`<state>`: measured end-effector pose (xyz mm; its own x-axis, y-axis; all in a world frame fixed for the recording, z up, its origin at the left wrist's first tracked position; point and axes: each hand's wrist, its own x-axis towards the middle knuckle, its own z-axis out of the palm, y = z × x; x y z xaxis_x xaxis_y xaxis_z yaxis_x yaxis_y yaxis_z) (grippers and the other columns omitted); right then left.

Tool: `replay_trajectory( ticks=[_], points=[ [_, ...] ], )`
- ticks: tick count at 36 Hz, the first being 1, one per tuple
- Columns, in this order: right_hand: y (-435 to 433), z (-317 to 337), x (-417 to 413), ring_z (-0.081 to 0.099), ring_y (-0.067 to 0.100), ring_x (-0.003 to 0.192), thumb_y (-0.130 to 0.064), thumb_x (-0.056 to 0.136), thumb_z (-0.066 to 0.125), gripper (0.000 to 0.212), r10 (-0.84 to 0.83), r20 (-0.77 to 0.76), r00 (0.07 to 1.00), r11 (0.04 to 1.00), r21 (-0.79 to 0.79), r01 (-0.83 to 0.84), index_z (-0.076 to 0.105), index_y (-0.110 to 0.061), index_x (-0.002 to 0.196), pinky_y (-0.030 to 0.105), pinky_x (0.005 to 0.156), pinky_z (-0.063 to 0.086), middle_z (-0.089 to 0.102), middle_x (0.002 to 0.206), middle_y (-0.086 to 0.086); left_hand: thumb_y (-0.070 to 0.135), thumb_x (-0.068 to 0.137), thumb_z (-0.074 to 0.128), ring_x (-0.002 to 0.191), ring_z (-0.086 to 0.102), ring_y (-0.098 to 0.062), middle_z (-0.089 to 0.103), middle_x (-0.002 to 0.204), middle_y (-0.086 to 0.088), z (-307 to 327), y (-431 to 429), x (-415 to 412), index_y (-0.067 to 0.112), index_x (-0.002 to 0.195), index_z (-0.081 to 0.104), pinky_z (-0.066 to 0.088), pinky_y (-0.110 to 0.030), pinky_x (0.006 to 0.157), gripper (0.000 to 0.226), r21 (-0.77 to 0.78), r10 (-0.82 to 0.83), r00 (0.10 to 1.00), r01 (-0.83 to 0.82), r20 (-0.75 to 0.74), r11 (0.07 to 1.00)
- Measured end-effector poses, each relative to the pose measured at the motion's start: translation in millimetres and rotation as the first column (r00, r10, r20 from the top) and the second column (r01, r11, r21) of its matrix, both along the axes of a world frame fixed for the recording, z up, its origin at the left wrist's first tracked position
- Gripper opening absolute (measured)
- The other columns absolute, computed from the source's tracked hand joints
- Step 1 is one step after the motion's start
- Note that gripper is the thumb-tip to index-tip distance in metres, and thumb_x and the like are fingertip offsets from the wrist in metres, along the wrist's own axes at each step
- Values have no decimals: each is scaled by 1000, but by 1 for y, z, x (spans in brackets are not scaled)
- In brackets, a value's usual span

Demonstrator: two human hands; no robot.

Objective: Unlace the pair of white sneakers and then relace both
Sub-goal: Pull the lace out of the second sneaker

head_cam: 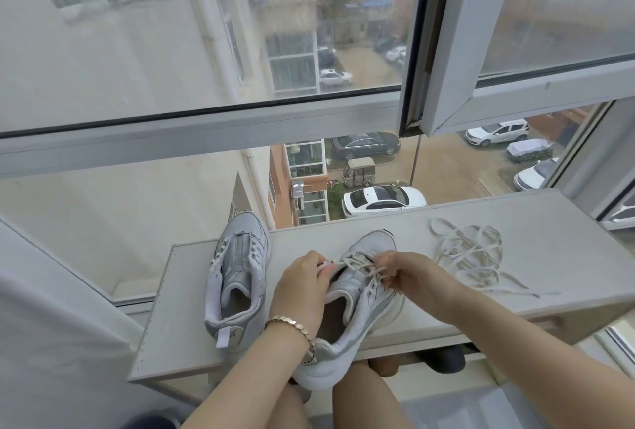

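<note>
The person's bare knees [360,397] are sitting lowest in view, just under the near edge of the bench [556,256], and both forearms are reaching over them toward the laced sneaker [364,315]. This white sneaker is lying near the middle of the bench. Its heel is hanging out past the near edge above the knees, and its toe is pointing toward the far edge and a little to the right. The left hand [302,286], wearing a gold-coloured bracelet [292,323] at the wrist, is gripping the sneaker at the top of its tongue with the fingers curled in; whether the fingertips are also catching lace there cannot be told. The right hand [409,275] is working from the other side, its fingers bent and pinching the threaded shoelace [360,265] where it is crossing over the tongue. The unlaced sneaker [237,277] is resting upright at the left end of the bench, just beside the left hand but apart from the other shoe, its toe reaching the far edge and its eyelets showing bare. The loose shoelace [470,253] is lying in a tangled heap on the right part of the bench, near the right hand and not touching it.
</note>
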<state>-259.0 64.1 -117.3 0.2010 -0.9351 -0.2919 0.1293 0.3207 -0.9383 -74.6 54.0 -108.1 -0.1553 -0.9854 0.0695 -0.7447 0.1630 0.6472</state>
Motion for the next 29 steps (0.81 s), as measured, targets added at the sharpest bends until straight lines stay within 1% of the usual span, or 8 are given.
replay_trajectory(
  ticks=[3,6,11,17,19,24,26,29],
  points=[
    [-2,7,4,34,14,61,-15,61,56,10,75,-144,987,997,1,-75,47,-12,58,26,60,27,39,62,1,24,87,63,71,51,-16,57,72,5,-3,2,6,18,81,56,33,-23,57,11,43,21,994,-16,-109,999],
    [-7,15,4,33,12,57,-12,77,62,35,140,-221,965,989,-16,-147,47,-21,47,26,60,25,42,53,-5,23,85,66,61,49,-11,58,64,4,-4,4,7,16,74,60,36,-13,51,14,67,64,974,-51,-218,996],
    [-8,32,8,43,6,54,-40,82,62,32,203,-514,834,973,8,-232,65,-21,57,18,61,33,53,59,-6,22,82,70,57,50,-3,58,58,11,-7,7,5,26,63,60,37,-9,50,22,22,115,957,-113,-266,993],
    [1,29,-3,43,13,61,-26,78,60,35,96,-38,995,993,-66,-99,45,-16,48,20,63,35,47,56,-2,2,79,63,59,51,1,55,56,18,-3,10,7,35,61,58,37,-7,52,38,-68,172,940,-200,-295,977],
    [2,27,-5,40,15,58,-24,83,56,40,111,-62,992,993,-34,-113,42,-14,47,24,63,32,46,54,0,1,79,62,60,53,-1,55,59,21,-1,12,6,25,70,69,37,-7,51,26,-72,172,948,-198,-269,978],
    [1,29,1,40,1,46,-33,83,67,25,187,-590,786,954,-82,-289,70,-15,65,9,49,32,48,50,-9,2,81,59,62,56,-19,63,63,2,-7,23,7,13,75,71,39,-19,51,17,-62,198,953,-217,-230,974],
    [0,29,5,44,1,53,-26,82,69,18,135,-552,823,943,-184,-278,73,-14,69,12,56,35,56,58,-5,-1,80,56,60,50,-27,62,63,-12,-7,23,9,4,70,67,39,-30,53,16,-55,221,944,-241,-245,969],
    [2,31,-6,59,5,74,-10,83,61,21,92,-239,967,953,-261,-156,72,-15,66,15,75,43,67,72,-4,-4,80,53,61,41,-21,57,65,-26,-4,16,19,-3,65,62,32,-33,54,17,-44,286,919,-308,-271,950]
  ],
)
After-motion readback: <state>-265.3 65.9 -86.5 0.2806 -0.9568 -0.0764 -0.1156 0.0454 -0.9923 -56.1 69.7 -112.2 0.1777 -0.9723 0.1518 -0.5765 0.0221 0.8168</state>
